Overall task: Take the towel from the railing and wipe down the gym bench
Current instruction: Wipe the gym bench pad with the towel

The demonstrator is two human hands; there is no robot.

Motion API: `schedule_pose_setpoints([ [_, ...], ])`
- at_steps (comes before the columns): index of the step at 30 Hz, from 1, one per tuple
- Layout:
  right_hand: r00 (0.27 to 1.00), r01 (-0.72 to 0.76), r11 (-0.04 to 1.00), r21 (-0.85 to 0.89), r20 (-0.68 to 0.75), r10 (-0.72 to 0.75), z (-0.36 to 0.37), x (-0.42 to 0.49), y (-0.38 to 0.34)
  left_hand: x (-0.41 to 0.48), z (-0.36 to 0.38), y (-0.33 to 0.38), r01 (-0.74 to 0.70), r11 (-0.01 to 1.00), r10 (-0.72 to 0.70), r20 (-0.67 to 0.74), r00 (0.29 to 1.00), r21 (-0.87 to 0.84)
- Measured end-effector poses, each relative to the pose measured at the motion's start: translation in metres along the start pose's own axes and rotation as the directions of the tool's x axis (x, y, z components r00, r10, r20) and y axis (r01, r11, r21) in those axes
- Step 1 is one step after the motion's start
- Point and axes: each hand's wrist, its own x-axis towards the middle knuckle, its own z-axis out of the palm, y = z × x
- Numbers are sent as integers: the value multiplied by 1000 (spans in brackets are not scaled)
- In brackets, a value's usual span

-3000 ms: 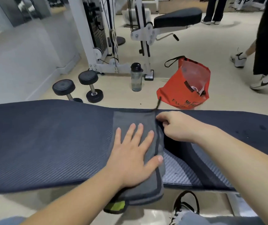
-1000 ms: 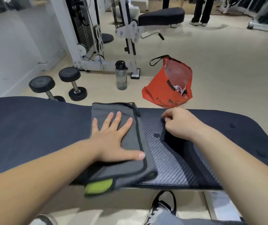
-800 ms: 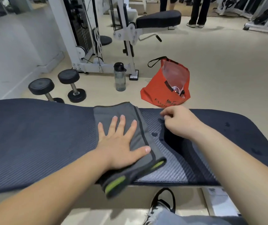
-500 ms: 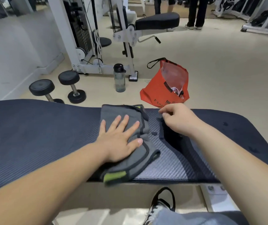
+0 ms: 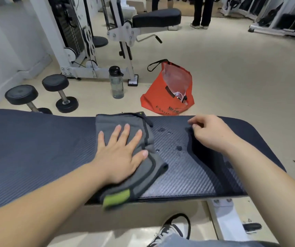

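Note:
A grey towel (image 5: 136, 157) with black trim and a green tag lies folded on the gym bench (image 5: 178, 172), its near end hanging over the front edge. My left hand (image 5: 120, 152) presses flat on the towel with fingers spread. A dark blue mat (image 5: 36, 148) covers the bench on both sides of a bare carbon-patterned strip. Several water drops (image 5: 178, 147) sit on that strip, right of the towel. My right hand (image 5: 211, 134) pinches the folded-back edge of the mat at the strip's right side.
On the floor behind the bench are two black dumbbells (image 5: 53, 93), a water bottle (image 5: 116, 82) and an orange bag (image 5: 168, 93). A white cable machine (image 5: 93, 50) with a padded seat stands further back. People's legs (image 5: 200, 13) are at the far end. My shoe (image 5: 173, 229) is below.
My left hand has slid the towel a little to the left, uncovering more of the wet strip. My right hand has moved right with the mat edge, widening the bare strip.

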Motion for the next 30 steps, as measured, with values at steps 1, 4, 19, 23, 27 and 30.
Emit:
schedule_pose_setpoints([
  [1, 1000, -6, 1000, -14, 17, 6, 0, 0, 4, 18, -3, 5, 37, 999, -37, -3, 999, -12],
  [4, 996, 9, 999, -32, 85, -6, 2, -2, 11, 47, -6, 23, 101, 995, -101, -2, 995, -25],
  [19, 998, 64, 996, 64, -12, -63, -17, -15, 29, 80, -12, 90, -67, 998, 67, 34, 997, -15],
  [23, 997, 39, 993, 112, -69, -32, -24, -18, 38, 44, 3, 125, -173, 985, 173, -11, 985, -15],
  [27, 996, 38, 992, 124, -83, -27, -20, -19, 44, 19, 12, 125, -361, 932, 361, -6, 932, 31],
  [30, 994, 42, 992, 121, -101, -30, -19, -23, 43, 57, -4, 124, -336, 942, 335, 21, 942, 12],
])
